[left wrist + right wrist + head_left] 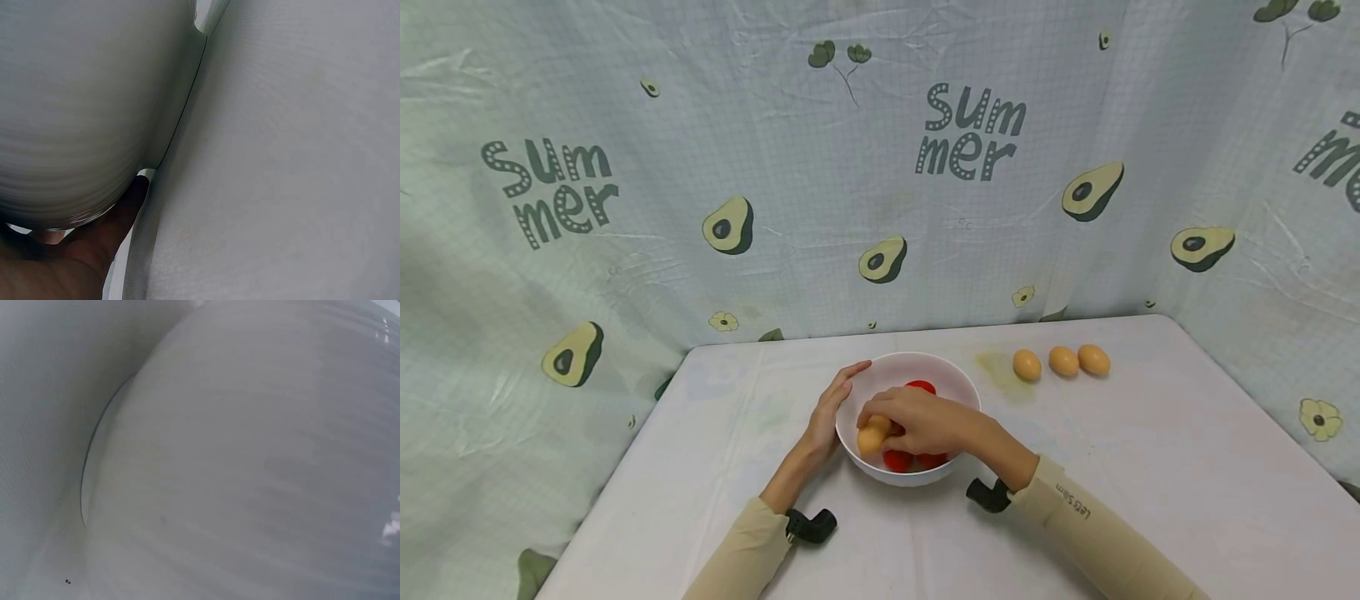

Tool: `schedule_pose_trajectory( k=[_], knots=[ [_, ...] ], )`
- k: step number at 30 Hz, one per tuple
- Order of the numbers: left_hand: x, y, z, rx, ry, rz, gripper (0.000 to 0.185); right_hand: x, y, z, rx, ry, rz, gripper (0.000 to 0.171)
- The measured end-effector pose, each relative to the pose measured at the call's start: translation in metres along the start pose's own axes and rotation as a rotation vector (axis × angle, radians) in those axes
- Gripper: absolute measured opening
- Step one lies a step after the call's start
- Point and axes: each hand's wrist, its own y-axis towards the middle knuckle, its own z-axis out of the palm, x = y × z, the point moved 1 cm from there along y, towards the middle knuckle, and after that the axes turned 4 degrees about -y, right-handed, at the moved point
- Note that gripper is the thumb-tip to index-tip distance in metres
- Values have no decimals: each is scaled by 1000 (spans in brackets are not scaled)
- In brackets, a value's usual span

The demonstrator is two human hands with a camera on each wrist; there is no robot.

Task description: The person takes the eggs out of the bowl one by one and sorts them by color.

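Printed backdrop cloth (805,167), avocado motifs and "summer" lettering, behind a white-covered table (1150,450). Right hand (925,419): fingers curled, gripping one orange egg (874,435) inside the white bowl (902,480). Left hand (831,410): fingers extended, laid against the bowl's left outer side. Egg: smooth, oval, partly covered by fingers. Bowl: round, upright, containing red round items (898,461). Three further eggs (1063,362): in a row on the table, right of the bowl.
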Motion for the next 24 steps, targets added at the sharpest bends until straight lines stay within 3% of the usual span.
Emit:
schedule_pose_trajectory(
  k=[11, 18, 24],
  knots=[
    [2, 1, -1, 11, -20, 14, 51, -1, -2, -9, -32, 7, 13, 36],
    [2, 1, -1, 0, -5, 4, 51, -2, -4, -13, -35, -40, -43, 45],
    [2, 1, 0, -6, -1, 14, 51, -4, -7, -17, -36, -12, -37, 40]
  ],
)
